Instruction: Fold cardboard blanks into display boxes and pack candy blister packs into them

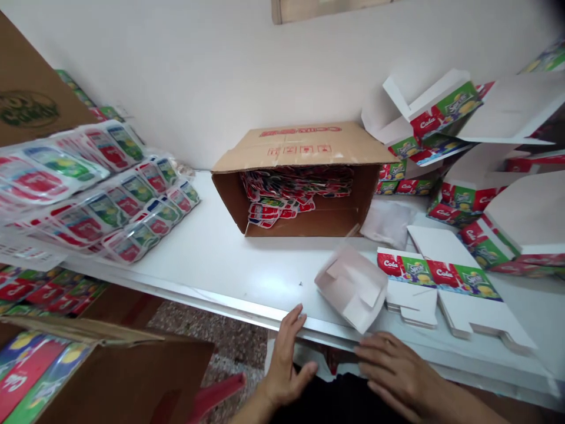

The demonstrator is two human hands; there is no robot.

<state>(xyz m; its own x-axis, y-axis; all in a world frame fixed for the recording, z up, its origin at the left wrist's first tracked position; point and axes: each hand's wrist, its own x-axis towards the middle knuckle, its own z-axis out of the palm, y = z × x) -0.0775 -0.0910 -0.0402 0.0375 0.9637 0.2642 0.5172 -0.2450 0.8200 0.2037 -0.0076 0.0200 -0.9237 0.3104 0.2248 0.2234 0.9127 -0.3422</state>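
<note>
My left hand [286, 356] rests at the front edge of the white table [212, 259], fingers stretched out and apart, holding nothing. My right hand [395, 368] lies just below that edge, fingers spread flat and empty. Right above both hands a small white folded carton [353, 285] sits on the table, blurred by motion and touching neither hand. To its right lies a stack of flat carton blanks [441, 277] printed Cola and Sprite.
A brown cardboard box [304, 147] lies on its side at the back, holding printed packets. Stacks of blister packs [110, 200] sit on the left. Folded cartons [445, 112] pile up on the right. An open brown box [123, 377] stands low left.
</note>
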